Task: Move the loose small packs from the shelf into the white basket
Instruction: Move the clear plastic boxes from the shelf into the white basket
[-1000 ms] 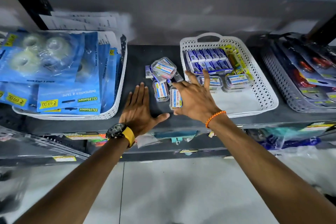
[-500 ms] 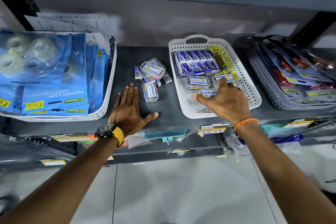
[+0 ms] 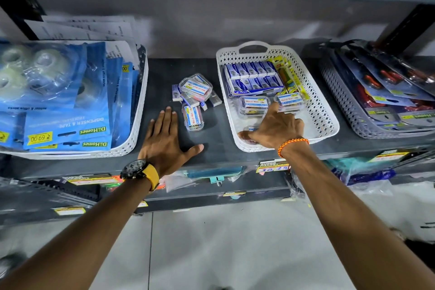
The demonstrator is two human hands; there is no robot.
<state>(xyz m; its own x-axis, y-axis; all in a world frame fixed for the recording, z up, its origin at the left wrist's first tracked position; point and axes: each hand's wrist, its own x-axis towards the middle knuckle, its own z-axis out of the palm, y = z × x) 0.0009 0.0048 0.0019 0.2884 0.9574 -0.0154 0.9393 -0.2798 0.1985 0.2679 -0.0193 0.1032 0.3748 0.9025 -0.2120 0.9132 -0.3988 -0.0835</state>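
Loose small clear packs lie on the dark shelf: one (image 3: pixel 195 87) on top of a little heap, another (image 3: pixel 193 117) just in front of it, with small white boxes (image 3: pixel 176 96) around them. My left hand (image 3: pixel 166 141) rests flat on the shelf beside the heap, fingers spread, holding nothing. The white basket (image 3: pixel 329 122) stands to the right. My right hand (image 3: pixel 275 128) is down inside its near end, closed over a small pack (image 3: pixel 251 128) that is mostly hidden under the palm. Two clear packs (image 3: pixel 254 103) lie in the basket just beyond that hand.
Rows of blue boxes (image 3: pixel 251 77) and a yellow pack (image 3: pixel 290 77) fill the basket's far half. A white basket of blue tape packs (image 3: pixel 138 110) stands on the left and a grey basket of carded items (image 3: pixel 334 94) on the right. More goods sit on the shelf below.
My right hand carried a small pack from the heap on the shelf across into the white basket and lowered it to the near end. The left hand stayed flat on the shelf.
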